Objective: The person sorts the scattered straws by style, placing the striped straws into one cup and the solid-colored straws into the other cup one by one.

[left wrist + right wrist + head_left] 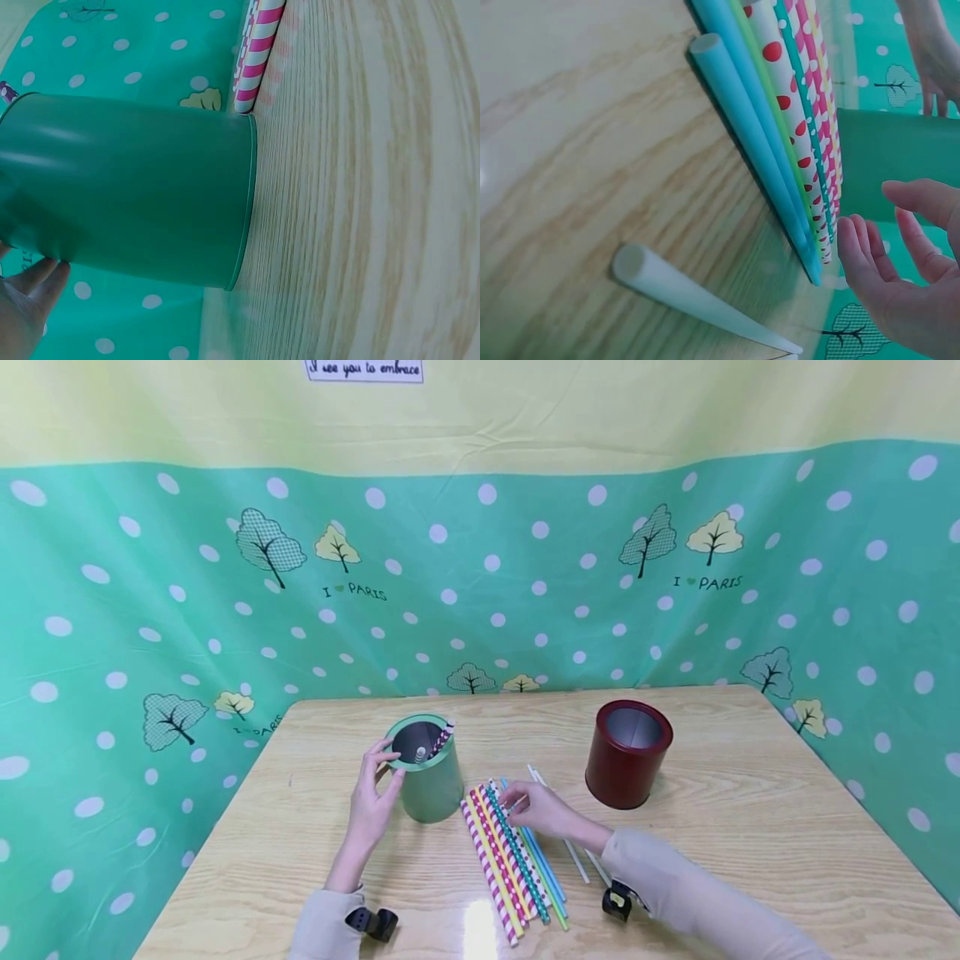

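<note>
A green can [431, 789] stands upright at the left of the table, a purple-and-white striped straw [442, 739] and a pale straw end [421, 753] showing inside. My left hand [372, 797] holds it by the near left of its rim, fingers over the edge and thumb on the outer wall. Several patterned and plain straws [498, 868] lie side by side to the right of the can. Over their far end hovers my right hand [543, 810], its thumb apart from the loosely bent fingers [855, 251] and nothing between them.
A dark red can [624, 772] stands upright at the right. White straws [576, 860] lie between it and the row, partly under my right forearm. Behind the table hangs a green dotted cloth [487, 627].
</note>
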Demonstrator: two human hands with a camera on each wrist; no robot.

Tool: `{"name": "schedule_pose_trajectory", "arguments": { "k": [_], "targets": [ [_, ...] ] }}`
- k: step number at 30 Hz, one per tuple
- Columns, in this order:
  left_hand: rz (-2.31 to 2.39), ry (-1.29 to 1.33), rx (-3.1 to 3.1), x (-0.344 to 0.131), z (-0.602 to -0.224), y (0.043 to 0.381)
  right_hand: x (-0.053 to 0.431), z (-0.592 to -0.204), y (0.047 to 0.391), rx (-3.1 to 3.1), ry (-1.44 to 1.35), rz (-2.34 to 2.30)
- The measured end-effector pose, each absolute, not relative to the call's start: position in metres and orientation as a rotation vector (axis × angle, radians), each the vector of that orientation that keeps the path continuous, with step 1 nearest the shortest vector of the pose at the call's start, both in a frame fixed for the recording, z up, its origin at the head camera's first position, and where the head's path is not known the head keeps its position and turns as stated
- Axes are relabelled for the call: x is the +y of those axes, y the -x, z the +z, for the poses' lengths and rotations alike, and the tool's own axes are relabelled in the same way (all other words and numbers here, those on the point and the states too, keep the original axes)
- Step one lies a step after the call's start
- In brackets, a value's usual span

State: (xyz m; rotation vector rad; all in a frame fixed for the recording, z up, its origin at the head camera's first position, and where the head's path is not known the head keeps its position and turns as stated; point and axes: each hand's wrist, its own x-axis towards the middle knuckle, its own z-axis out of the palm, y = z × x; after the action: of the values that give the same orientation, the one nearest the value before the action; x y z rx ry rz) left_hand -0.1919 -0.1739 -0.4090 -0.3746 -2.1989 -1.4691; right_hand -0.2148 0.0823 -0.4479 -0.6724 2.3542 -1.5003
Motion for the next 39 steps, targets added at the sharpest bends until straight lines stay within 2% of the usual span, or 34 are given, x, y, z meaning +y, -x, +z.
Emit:
{"name": "schedule_pose_trajectory", "arguments": {
  "k": [23,39],
  "targets": [
    [-1.456,0.381,-2.184,-0.173,-0.409,0.192,0.083,-0.464,0.213,2.449,0.61,-1.431],
    [-1.446,0.387,-2.171,-0.173,-0.41,0.193,0.082,-0.47,0.213,2.552,0.7,-1.33]
  ]
}}
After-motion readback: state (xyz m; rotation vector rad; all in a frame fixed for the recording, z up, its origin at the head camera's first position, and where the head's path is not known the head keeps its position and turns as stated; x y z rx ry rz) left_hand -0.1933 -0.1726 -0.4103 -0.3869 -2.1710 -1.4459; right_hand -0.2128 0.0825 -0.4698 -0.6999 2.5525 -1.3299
